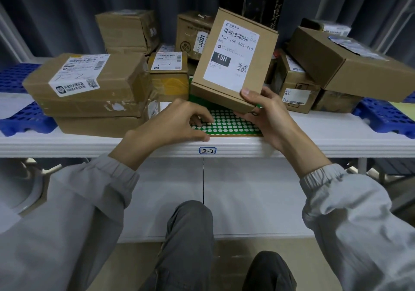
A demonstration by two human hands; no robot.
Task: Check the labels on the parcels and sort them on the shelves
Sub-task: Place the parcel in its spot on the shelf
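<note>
One small labelled parcel (229,63) tilts up in your right hand (267,115), thumb pinching its lower corner, while your left hand (177,122) beside it rests loosely curled on the green dotted sheet (233,126).

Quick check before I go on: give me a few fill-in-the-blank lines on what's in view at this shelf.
1. The right hand grips a small parcel whose black label box reads ____.
2. The tag on the shelf edge reads ____.
3. The left hand touches a ____ sheet of white dots.

Missing: 15H; 2-2; green
</note>
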